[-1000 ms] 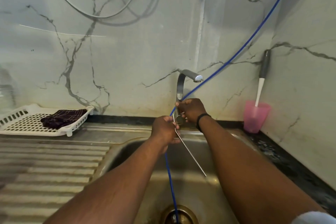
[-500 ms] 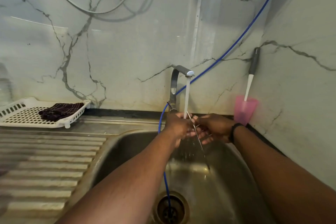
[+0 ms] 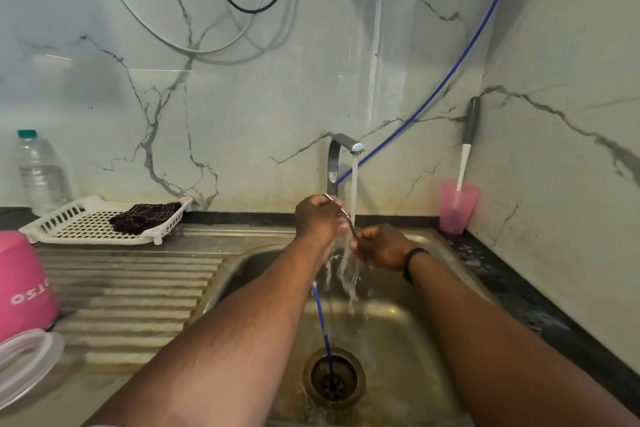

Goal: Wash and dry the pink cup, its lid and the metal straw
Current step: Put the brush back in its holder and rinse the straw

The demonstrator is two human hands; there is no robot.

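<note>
Pink plastic, upside down at the far left of the ribbed steel draining board [image 3: 131, 291], is the cup [image 3: 24, 282], mouth down so it can drain, with its clear round lid [image 3: 26, 362] lying flat just in front of it. My left hand [image 3: 317, 220] pinches the upper end of the thin metal straw [image 3: 341, 213] and my right hand [image 3: 379, 246] grips the lower end. That keeps it slanted across the stream from the grey tap [image 3: 341, 152], above the steel sink basin [image 3: 408, 322], so water reaches it, I judge.

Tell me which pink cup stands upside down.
The big pink cup on the drainboard, far left, is inverted; the small pink tumbler in the right corner is upright, holding a brush.
</note>
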